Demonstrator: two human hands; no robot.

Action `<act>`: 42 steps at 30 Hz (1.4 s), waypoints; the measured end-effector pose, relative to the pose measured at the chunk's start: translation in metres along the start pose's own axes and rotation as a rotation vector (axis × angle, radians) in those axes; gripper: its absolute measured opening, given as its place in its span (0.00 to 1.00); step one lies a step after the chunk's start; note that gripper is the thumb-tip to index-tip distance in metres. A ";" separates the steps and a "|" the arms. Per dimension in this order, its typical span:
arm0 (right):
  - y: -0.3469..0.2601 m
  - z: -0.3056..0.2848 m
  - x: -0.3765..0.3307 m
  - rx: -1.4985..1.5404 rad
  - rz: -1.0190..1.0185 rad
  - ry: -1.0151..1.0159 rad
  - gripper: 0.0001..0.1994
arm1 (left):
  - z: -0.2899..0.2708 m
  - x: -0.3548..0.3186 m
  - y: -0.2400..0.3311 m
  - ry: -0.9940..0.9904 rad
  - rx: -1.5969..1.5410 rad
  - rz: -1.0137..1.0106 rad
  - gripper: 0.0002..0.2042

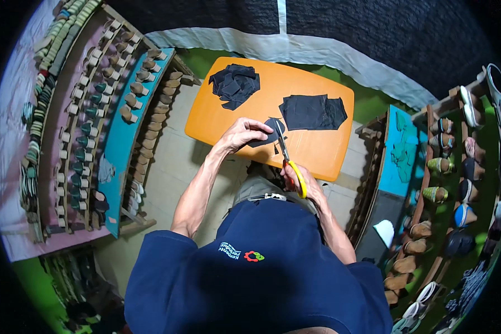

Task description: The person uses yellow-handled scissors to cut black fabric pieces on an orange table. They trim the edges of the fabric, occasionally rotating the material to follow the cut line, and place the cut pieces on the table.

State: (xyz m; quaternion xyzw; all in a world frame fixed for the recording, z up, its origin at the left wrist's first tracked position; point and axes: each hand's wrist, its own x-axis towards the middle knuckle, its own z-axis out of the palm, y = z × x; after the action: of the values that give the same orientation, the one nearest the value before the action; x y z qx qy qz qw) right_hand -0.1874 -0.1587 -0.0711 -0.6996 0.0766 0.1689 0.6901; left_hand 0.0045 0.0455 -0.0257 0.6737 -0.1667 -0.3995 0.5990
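Shoe-lined racks (89, 128) flank an orange rectangular table (317, 153). Nearest, yellow-handled scissors (288, 161) are gripped by the right hand (300, 181), fingers closed through the loops. A dark fabric piece (267, 133) is pinched by the left hand (242, 133). Beyond, black fabric stacks (311, 111) are laid.

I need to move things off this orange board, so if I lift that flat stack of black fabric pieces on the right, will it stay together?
Probably not. The stack of black fabric pieces looks thin and loosely layered with uneven edges, so it would likely droop and shed sheets. It seems light.
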 end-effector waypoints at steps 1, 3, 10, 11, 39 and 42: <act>-0.004 0.000 -0.001 0.009 0.013 0.004 0.23 | 0.001 0.001 -0.001 -0.003 0.006 -0.001 0.13; -0.006 0.001 -0.002 0.018 0.031 0.005 0.23 | 0.003 0.003 -0.002 -0.019 -0.006 -0.009 0.13; -0.006 0.000 -0.005 0.026 0.031 0.031 0.24 | 0.005 0.010 -0.005 -0.021 -0.012 -0.046 0.14; -0.006 0.000 -0.005 0.029 0.035 0.035 0.25 | 0.006 0.011 -0.005 -0.020 -0.013 -0.045 0.14; 0.007 0.005 0.007 0.230 0.060 0.081 0.29 | 0.030 0.010 -0.018 0.073 -0.270 0.016 0.21; 0.002 0.007 0.005 0.260 0.067 0.102 0.28 | 0.032 0.009 -0.019 0.066 -0.317 0.007 0.22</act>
State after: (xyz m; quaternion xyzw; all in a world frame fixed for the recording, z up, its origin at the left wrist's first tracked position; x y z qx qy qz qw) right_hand -0.1841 -0.1507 -0.0747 -0.6089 0.1563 0.1447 0.7641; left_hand -0.0184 0.0213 -0.0453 0.5831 -0.0843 -0.3961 0.7043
